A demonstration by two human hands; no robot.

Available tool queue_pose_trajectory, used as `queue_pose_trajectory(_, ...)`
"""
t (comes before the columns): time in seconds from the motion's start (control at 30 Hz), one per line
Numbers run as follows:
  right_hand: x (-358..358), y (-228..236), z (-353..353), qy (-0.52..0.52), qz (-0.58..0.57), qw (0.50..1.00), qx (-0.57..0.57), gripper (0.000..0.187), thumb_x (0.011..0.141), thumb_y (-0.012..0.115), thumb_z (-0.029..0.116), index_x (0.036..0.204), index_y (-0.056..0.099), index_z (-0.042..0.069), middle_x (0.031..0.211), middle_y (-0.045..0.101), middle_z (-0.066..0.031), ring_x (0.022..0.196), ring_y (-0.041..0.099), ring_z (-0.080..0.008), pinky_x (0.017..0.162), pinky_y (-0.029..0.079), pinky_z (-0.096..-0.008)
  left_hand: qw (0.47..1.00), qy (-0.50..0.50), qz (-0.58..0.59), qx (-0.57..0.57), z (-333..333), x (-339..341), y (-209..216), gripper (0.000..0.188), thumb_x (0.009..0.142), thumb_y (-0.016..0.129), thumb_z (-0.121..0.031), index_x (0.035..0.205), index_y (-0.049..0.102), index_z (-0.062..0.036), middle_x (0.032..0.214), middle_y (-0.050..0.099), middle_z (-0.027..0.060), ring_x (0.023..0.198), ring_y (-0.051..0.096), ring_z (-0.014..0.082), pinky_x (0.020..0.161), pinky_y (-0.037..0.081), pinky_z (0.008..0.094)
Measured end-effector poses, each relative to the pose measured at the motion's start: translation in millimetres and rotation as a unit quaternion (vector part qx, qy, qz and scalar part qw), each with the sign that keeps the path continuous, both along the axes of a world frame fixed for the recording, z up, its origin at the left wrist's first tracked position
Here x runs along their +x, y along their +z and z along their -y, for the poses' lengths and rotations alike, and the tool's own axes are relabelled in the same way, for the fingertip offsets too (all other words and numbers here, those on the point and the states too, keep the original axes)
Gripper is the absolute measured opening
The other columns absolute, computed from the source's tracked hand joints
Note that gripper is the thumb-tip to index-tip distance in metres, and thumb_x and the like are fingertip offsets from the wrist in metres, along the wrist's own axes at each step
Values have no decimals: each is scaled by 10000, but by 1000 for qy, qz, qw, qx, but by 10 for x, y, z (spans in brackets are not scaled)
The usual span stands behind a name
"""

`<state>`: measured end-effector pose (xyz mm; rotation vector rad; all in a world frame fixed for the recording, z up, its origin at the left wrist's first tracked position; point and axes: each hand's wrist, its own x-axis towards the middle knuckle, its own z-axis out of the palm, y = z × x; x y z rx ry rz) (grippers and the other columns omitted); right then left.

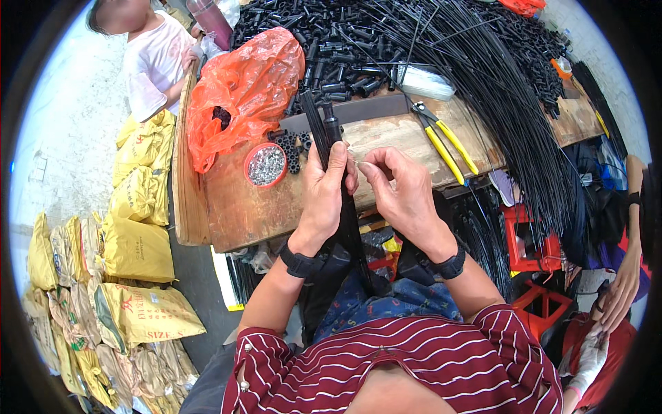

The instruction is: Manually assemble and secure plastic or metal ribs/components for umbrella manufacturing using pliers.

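Observation:
In front of my body, my left hand (pixel 323 190) is closed around a bundle of thin black rods (pixel 315 124), which runs down toward my lap. A black tubular fitting (pixel 332 125) stands up beside the rods just above that thumb. My right hand (pixel 403 190) is close by on the right, thumb and forefinger pinched together near the left fingertips. Whatever lies in that pinch is too small to make out. Left of the bundle are a round red tub (pixel 248 159) of small silvery metal pieces (pixel 267 167) and several short black tubes (pixel 294 157).
Yellow-handled cutting pliers (pixel 445 146) lie on the wooden table (pixel 234 214). An orange plastic bag (pixel 241 83) sits left, with heaped black parts (pixel 345 55) behind. Long black rods (pixel 503 117) spill over the right edge. Other people are at the far left and right.

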<state>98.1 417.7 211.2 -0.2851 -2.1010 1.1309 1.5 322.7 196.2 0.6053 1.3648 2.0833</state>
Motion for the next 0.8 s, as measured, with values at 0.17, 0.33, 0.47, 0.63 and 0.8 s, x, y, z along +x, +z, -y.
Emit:
queue_pose_trajectory(0.17, -89, -47, -102, -30, -52, 996, 63, 62, 845, 620, 2, 866, 562, 12, 738, 613, -149, 641, 630, -274, 578, 480, -353, 1000, -4, -13, -11, -22, 44, 19, 253, 990, 498, -331, 1019, 460, -83, 696, 477, -13, 544, 439, 66, 490, 368, 219)
queue_pose_trajectory(0.33, -52, -185, -178, -11, -16, 996, -87, 57, 873, 611, 41, 888, 588, -9, 723, 604, -143, 618, 611, -197, 575, 469, -326, 993, -77, 87, 31, -34, 81, 103, 240, 1006, 458, -304, 1047, 493, -70, 675, 480, 7, 556, 447, 94, 514, 373, 245)
queue_pose_trajectory(0.47, 48, -157, -240, 13, 50, 996, -69, 107, 879, 604, 102, 881, 608, -5, 756, 608, -155, 660, 613, -242, 623, 476, -344, 997, -70, 42, 5, 64, 21, 32, 279, 1015, 425, -318, 1071, 504, -56, 747, 522, 24, 567, 457, 91, 539, 384, 243)
queue_pose_trajectory(0.63, 223, -141, -816, -174, 110, 948, 243, 149, 831, 642, 140, 909, 620, 15, 891, 619, -148, 863, 597, -327, 756, 479, -420, 996, -67, 52, 27, 65, 9, 96, 280, 1013, 432, -312, 1074, 495, -47, 924, 561, 68, 583, 455, 91, 556, 402, 249)
queue_pose_trajectory(0.8, 329, -160, -1022, -192, 160, 926, 285, 164, 796, 665, 131, 891, 640, -1, 887, 625, -170, 882, 595, -339, 768, 474, -429, 997, -62, 35, 29, 57, 1, 91, 260, 1005, 456, -307, 1087, 491, -63, 1001, 585, 97, 585, 466, 91, 556, 412, 245)
